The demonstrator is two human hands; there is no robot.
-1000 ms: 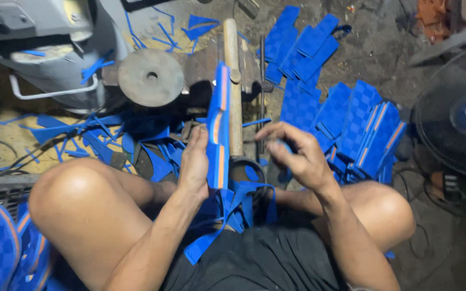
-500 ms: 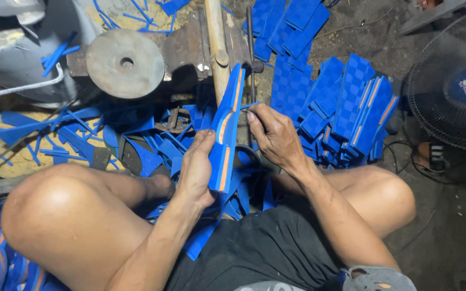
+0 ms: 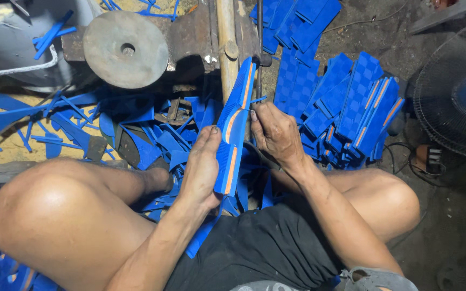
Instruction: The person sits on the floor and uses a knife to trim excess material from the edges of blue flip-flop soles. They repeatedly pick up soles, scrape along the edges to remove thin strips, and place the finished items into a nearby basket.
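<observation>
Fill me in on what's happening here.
A person sits cross-legged on the floor. The left hand steadies a stack of blue foam sole-shaped pieces with orange stripes on edge. The right hand works at the stack's edge, what it pinches too small to tell. Blue foam offcuts and patterned blue foam sheets lie around.

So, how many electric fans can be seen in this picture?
1. The black fan stands on the floor at the right edge, right of the stacked blue sheets, partly cut off by the frame. Others may be outside the view.

Sole stack (image 3: 233,129) between hands; scraps (image 3: 152,140) left, fan (image 3: 459,91) right.
</observation>
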